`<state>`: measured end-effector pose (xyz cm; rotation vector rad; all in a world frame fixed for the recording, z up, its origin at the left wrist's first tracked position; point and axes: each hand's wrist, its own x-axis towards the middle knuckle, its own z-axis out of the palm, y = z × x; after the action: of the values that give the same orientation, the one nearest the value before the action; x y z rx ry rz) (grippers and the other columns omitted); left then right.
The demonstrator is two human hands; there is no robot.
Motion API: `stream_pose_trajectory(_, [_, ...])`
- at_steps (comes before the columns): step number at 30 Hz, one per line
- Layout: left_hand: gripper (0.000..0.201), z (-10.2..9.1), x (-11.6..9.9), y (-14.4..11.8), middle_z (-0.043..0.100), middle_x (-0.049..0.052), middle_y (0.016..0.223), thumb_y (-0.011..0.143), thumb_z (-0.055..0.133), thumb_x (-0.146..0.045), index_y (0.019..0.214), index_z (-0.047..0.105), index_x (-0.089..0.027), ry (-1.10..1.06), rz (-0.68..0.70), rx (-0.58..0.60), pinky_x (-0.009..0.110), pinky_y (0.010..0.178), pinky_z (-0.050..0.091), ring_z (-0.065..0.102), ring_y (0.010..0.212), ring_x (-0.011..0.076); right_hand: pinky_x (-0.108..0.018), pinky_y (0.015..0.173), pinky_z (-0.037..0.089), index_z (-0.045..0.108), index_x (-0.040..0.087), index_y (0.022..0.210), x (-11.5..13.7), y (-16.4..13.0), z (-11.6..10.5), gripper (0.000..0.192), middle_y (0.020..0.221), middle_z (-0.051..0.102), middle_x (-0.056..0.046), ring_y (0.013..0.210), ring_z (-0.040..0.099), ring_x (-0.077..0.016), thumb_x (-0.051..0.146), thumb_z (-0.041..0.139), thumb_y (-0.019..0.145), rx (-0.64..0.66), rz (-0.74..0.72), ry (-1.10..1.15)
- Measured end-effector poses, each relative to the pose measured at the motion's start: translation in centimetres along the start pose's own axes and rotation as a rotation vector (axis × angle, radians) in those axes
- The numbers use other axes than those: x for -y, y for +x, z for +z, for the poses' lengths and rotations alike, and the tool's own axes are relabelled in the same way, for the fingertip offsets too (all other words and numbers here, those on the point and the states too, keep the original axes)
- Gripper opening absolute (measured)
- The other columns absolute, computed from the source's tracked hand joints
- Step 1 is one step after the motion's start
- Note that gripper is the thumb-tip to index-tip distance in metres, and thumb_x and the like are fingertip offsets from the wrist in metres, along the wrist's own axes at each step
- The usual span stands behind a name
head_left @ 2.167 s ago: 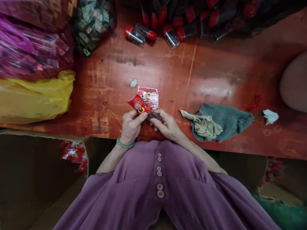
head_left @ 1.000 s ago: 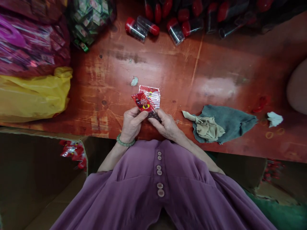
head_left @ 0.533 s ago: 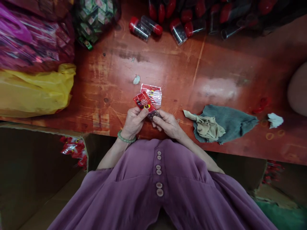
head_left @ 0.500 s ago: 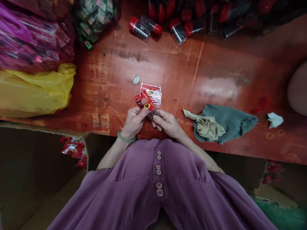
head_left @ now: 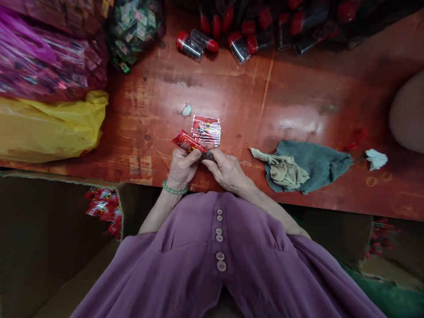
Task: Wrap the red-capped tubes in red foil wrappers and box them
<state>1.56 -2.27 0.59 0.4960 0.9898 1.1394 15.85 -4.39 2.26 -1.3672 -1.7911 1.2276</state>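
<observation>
My left hand (head_left: 181,167) pinches a small red printed packet (head_left: 186,141) that sticks out to the upper left. My right hand (head_left: 225,168) grips a small dark item (head_left: 208,156) at the packet's lower end, where both sets of fingertips meet. Just beyond the hands, a short stack of flat red-and-white packets (head_left: 206,129) lies on the worn red table (head_left: 232,97). A green bead bracelet circles my left wrist.
A grey-green cloth with a beige rag (head_left: 303,164) lies to the right. Red-capped clear tubes (head_left: 238,37) lie along the far edge. Yellow (head_left: 49,130) and pink (head_left: 46,57) bags are piled at left. A cardboard box holding red packets (head_left: 104,210) stands below left.
The red packet has tipped down and to the left, lying flatter in my left hand. My right fingers have closed in tighter against the dark item at its end.
</observation>
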Motion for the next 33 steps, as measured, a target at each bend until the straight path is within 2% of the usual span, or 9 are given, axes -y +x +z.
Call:
stream_pose_trajectory(4, [0.039, 0.2, -0.3, -0.4, 0.073, 0.004, 0.066, 0.060, 0.087, -0.052, 0.070, 0.072, -0.017, 0.021, -0.074, 0.092, 0.033, 0.063, 0.060, 0.071, 0.063, 0.0192, -0.023, 0.054, 0.038, 0.049, 0.021, 0.085, -0.1, 0.0, 0.2, 0.033, 0.068, 0.051, 0.004, 0.054, 0.045, -0.0092, 0.051, 0.044, 0.097, 0.106, 0.143, 0.411])
stream_pose_trajectory(7, [0.039, 0.1, -0.7, -0.6, 0.073, 0.006, 0.069, 0.067, 0.082, -0.054, 0.074, 0.073, -0.016, 0.074, -0.113, 0.158, 0.034, 0.062, 0.061, 0.072, 0.065, 0.0210, -0.021, 0.048, 0.034, 0.047, 0.021, 0.084, -0.2, 0.3, 0.4, 0.039, 0.066, 0.048, 0.006, 0.048, 0.039, -0.0068, 0.058, 0.045, 0.095, 0.170, 0.208, 0.589])
stream_pose_trajectory(10, [0.038, -0.1, -0.8, -0.4, 0.075, 0.006, 0.074, 0.068, 0.081, -0.054, 0.076, 0.073, -0.017, 0.115, -0.060, 0.096, 0.032, 0.067, 0.061, 0.072, 0.070, 0.0198, -0.022, 0.054, 0.036, 0.050, 0.020, 0.088, -0.3, 0.7, 0.5, 0.034, 0.068, 0.049, 0.005, 0.054, 0.043, -0.0084, 0.053, 0.046, 0.096, 0.084, 0.170, 0.445])
stream_pose_trajectory(14, [0.038, -0.3, -0.5, 0.2, 0.077, 0.002, 0.082, 0.058, 0.090, -0.043, 0.083, 0.075, -0.020, 0.007, 0.045, -0.060, 0.029, 0.080, 0.057, 0.071, 0.076, 0.0150, -0.026, 0.064, 0.039, 0.055, 0.019, 0.101, -0.5, 0.9, 0.7, 0.026, 0.075, 0.056, 0.001, 0.066, 0.048, -0.0127, 0.043, 0.047, 0.097, -0.013, 0.086, 0.158])
stream_pose_trajectory(17, [0.036, -0.4, -0.3, 0.5, 0.076, 0.001, 0.081, 0.056, 0.092, -0.038, 0.082, 0.076, -0.019, -0.017, 0.025, -0.049, 0.031, 0.084, 0.055, 0.070, 0.077, 0.0152, -0.027, 0.063, 0.038, 0.054, 0.019, 0.104, -0.6, 0.9, 0.7, 0.025, 0.075, 0.056, 0.001, 0.065, 0.049, -0.0143, 0.041, 0.047, 0.096, -0.031, 0.060, 0.060])
stream_pose_trajectory(20, [0.037, -0.5, -0.3, 0.7, 0.075, 0.002, 0.077, 0.056, 0.091, -0.042, 0.080, 0.076, -0.019, -0.019, -0.010, -0.029, 0.033, 0.082, 0.056, 0.070, 0.075, 0.0166, -0.026, 0.061, 0.037, 0.052, 0.021, 0.097, -0.4, 0.9, 0.6, 0.023, 0.070, 0.051, 0.003, 0.061, 0.045, -0.0131, 0.043, 0.046, 0.097, -0.028, 0.073, 0.109])
stream_pose_trajectory(25, [0.033, -0.6, -0.7, 0.6, 0.075, 0.003, 0.075, 0.063, 0.087, -0.043, 0.081, 0.076, -0.018, 0.030, -0.058, 0.045, 0.030, 0.073, 0.056, 0.068, 0.068, 0.0146, -0.024, 0.059, 0.040, 0.044, 0.022, 0.081, -0.3, 1.3, 0.2, 0.034, 0.066, 0.048, 0.004, 0.058, 0.045, -0.0106, 0.050, 0.037, 0.100, 0.099, 0.114, 0.364])
stream_pose_trajectory(29, [0.029, -0.3, -0.9, 0.6, 0.076, 0.002, 0.078, 0.064, 0.088, -0.039, 0.081, 0.077, -0.018, 0.053, -0.014, 0.004, 0.028, 0.075, 0.055, 0.068, 0.070, 0.0135, -0.028, 0.064, 0.043, 0.052, 0.021, 0.100, -0.7, 1.5, 0.3, 0.029, 0.076, 0.060, -0.003, 0.067, 0.056, -0.0167, 0.048, 0.043, 0.098, 0.000, 0.090, 0.074])
stream_pose_trajectory(33, [0.032, -0.1, -0.9, 0.8, 0.075, 0.001, 0.077, 0.059, 0.090, -0.040, 0.077, 0.076, -0.018, 0.085, 0.011, -0.049, 0.029, 0.077, 0.054, 0.068, 0.070, 0.0140, -0.032, 0.067, 0.045, 0.051, 0.018, 0.118, -1.2, 1.5, 0.4, 0.037, 0.089, 0.068, -0.010, 0.075, 0.063, -0.0230, 0.048, 0.043, 0.098, -0.021, 0.060, -0.116])
